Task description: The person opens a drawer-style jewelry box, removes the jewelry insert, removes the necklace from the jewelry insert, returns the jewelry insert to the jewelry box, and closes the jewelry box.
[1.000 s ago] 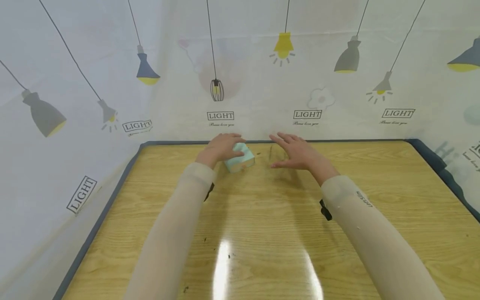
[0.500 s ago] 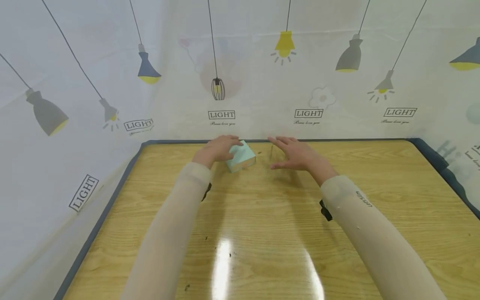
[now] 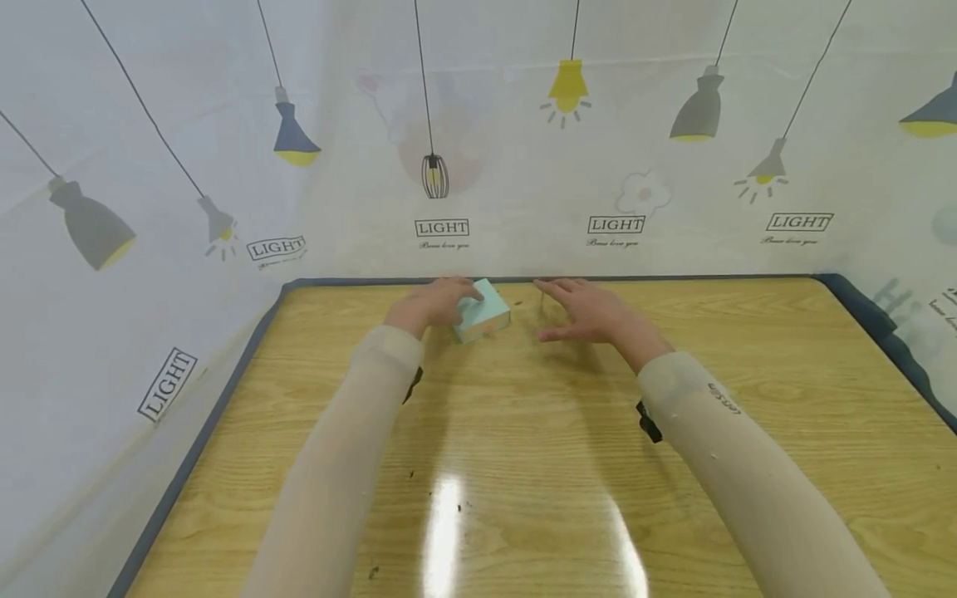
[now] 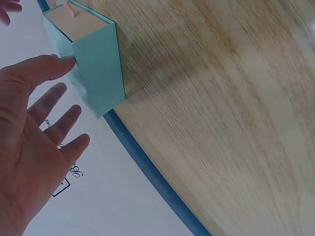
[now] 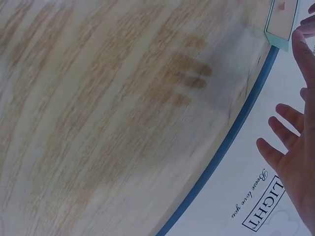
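Observation:
A small mint-green drawer box (image 3: pixel 483 316) stands near the table's far edge in the head view. Its cream inner part carries a small pink ribbon tab (image 5: pixel 282 6). My left hand (image 3: pixel 429 305) is at the box's left side, fingers loose and spread. In the left wrist view the thumb tip overlaps the corner of the box (image 4: pixel 98 69), while the other fingers are apart from it. To the right of the box my right hand (image 3: pixel 586 311) hovers over the table, fingers extended and thumb apart, holding nothing.
The wood-grain table (image 3: pixel 516 432) has a dark blue edge strip (image 3: pixel 718 276). Behind it hangs a white sheet (image 3: pixel 508 149) printed with lamps and "LIGHT" labels. Black straps (image 3: pixel 649 422) sit at the wrists, below pale sleeves (image 3: pixel 329 457).
My left hand has drawn slightly left and toward me, its thumb coming off the box's front, so more of the box shows. The right hand has barely moved.

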`<state>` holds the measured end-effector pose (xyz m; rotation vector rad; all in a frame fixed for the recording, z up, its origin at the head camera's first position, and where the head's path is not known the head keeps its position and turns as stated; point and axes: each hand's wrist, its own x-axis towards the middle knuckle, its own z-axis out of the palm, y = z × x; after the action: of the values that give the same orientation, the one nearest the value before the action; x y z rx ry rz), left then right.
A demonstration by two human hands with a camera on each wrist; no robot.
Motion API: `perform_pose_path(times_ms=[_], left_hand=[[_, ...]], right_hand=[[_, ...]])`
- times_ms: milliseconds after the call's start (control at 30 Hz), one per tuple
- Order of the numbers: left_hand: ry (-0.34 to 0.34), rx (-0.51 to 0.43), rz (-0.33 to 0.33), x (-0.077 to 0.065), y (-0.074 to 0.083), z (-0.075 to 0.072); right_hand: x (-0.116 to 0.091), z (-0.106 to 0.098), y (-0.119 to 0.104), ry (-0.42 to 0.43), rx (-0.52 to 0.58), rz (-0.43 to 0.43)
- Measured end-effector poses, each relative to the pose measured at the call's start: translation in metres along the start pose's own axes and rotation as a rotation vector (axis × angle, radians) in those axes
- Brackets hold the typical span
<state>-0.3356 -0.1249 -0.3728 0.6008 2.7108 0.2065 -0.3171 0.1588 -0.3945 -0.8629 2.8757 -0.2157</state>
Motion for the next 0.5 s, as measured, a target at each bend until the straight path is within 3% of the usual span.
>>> perform_pose_path(times_ms=[267, 500], left_hand=[[-0.006, -0.065, -0.028, 0.0008, -0.0001, 0.0029], [0.006, -0.065, -0.011, 0.0048, -0.0027, 0.0067]], right_hand=[[-0.0002, 0.0036, -0.0016, 0.003, 0.025, -0.001], [0.0001, 0.0091, -0.0008, 0.015, 0.024, -0.017]])
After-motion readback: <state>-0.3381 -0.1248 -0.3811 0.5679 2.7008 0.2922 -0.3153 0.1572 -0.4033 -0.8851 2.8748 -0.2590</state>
